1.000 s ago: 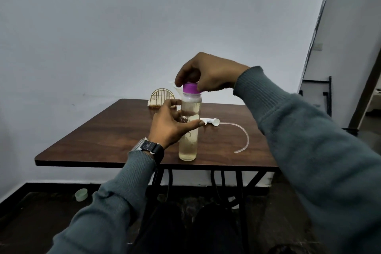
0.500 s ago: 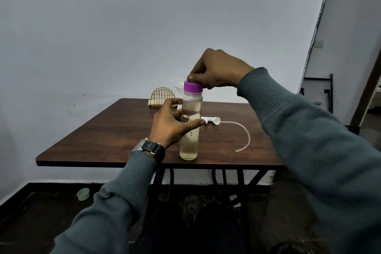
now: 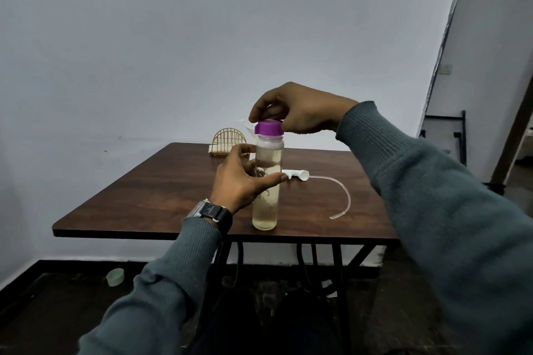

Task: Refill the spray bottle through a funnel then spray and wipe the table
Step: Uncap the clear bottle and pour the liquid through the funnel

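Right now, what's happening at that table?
A person is working a clear bottle of pale liquid standing on the table near its front edge. The left-hand grip holds its body upright. The right-hand grip pinches the purple cap on top; tightening or loosening, I can't tell. A white sprayer head with its tube lies on the table behind. A funnel shows just behind the cap.

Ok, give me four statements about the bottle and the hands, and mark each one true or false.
1. The left hand grips the bottle around its body. True.
2. The right hand rests flat on the table. False: it pinches the purple cap on the bottle's neck.
3. The spray head with its tube lies on the table. True.
4. The bottle is empty. False: pale yellowish liquid fills most of it.
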